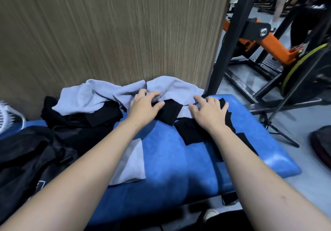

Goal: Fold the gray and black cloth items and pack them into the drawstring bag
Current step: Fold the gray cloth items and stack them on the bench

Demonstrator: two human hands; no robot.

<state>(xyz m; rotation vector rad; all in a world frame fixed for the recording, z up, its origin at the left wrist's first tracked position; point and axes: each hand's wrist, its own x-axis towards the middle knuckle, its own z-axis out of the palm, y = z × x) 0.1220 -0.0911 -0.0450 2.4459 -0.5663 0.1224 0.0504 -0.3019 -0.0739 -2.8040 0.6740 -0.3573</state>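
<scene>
A crumpled gray cloth (86, 98) lies at the far edge of the blue padded bench (170, 168), against the wall. Black cloth pieces lie in front of it: one (170, 111) between my hands, another (191, 132) under my right wrist. My left hand (145, 105) rests with spread fingers on the gray cloth and the black piece. My right hand (209, 110) lies flat, fingers apart, on gray and black cloth. A folded gray piece (132, 162) lies beside my left forearm. The dark drawstring bag (26, 159) sits at the left.
A heap of black cloth (80, 119) lies left of the gray cloth. A wood-grain wall (107, 33) stands behind the bench. Black and orange gym equipment (268, 39) and a tripod leg (279, 132) fill the floor at right. A white fan (9, 116) sits at far left.
</scene>
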